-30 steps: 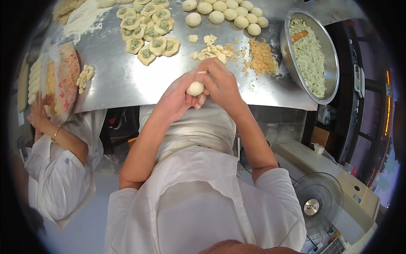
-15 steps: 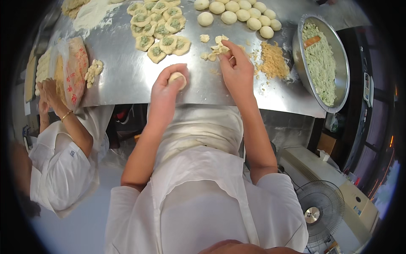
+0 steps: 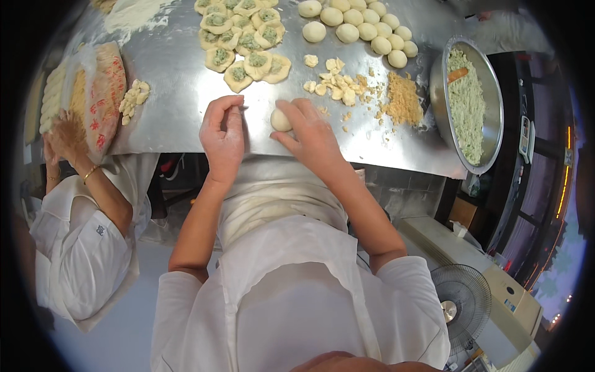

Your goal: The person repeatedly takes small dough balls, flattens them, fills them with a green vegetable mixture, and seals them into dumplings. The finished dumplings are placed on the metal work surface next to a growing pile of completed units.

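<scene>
At the near edge of the metal table, my right hand [image 3: 312, 133] is closed round a pale dough ball [image 3: 280, 121], its thumb and fingers on the ball's right side. My left hand [image 3: 222, 135] is a little to the left, loosely cupped, with a gap between thumb and forefinger and nothing seen in it. Beyond my hands lie flat dough rounds topped with green filling [image 3: 257, 60]. Small dough pieces [image 3: 338, 80] are scattered beyond my right hand, beside a heap of yellow crumbly paste [image 3: 401, 99].
Several smooth dough balls [image 3: 367, 31] sit at the far right. A steel bowl [image 3: 437, 99] of green filling with an orange-handled tool stands at the table's right edge. On the left, a co-worker's hands [image 3: 68, 136] are at a printed plastic bag [image 3: 106, 93], near a dough cluster [image 3: 134, 99].
The dough ball has passed from my left hand to my right. My right hand has come left and nearer from the dough pieces; my left hand has shifted left.
</scene>
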### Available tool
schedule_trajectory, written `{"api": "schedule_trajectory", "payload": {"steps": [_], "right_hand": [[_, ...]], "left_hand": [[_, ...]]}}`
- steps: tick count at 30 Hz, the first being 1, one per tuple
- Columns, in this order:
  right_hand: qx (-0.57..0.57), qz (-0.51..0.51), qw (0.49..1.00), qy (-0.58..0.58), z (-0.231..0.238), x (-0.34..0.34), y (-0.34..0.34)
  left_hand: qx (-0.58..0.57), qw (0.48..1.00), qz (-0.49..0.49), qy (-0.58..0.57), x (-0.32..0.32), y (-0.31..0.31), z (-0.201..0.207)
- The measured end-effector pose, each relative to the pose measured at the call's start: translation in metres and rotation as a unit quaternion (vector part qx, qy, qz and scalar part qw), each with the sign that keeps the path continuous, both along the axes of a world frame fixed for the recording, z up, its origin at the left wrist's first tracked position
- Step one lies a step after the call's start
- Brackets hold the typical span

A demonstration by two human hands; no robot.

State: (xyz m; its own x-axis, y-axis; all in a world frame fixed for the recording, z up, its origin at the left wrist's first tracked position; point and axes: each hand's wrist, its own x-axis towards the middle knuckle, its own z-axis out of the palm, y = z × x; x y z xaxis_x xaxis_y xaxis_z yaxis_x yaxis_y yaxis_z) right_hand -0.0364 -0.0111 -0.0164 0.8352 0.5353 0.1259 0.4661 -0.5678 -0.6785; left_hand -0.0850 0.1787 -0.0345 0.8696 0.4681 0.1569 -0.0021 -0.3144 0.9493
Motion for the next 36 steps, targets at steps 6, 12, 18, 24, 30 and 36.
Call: {"api": "schedule_trajectory", "payload": {"steps": [6,12,18,24,30,36], "right_hand": [[0.080,-0.099,0.991,0.049,0.019,0.041,-0.019],[0.036,-0.271,0.962,0.017,0.009,0.130,-0.062],[0.002,-0.259,0.962,-0.091,-0.020,0.150,-0.052],[0.053,-0.240,0.963,-0.106,0.007,0.099,-0.084],[0.056,-0.424,0.898,-0.103,-0.003,0.060,-0.174],[0.003,-0.374,0.919,-0.121,-0.020,0.059,-0.182]], "left_hand": [[0.302,0.945,-0.095,-0.081,0.056,0.003,0.029],[0.454,0.860,-0.226,0.056,0.103,-0.006,0.032],[0.521,0.808,-0.260,0.090,0.101,0.015,0.038],[0.490,0.829,-0.240,0.122,0.109,0.025,0.050],[0.038,0.986,-0.157,0.047,0.090,0.016,0.046],[-0.603,0.734,-0.281,0.135,0.073,-0.056,0.013]]}}
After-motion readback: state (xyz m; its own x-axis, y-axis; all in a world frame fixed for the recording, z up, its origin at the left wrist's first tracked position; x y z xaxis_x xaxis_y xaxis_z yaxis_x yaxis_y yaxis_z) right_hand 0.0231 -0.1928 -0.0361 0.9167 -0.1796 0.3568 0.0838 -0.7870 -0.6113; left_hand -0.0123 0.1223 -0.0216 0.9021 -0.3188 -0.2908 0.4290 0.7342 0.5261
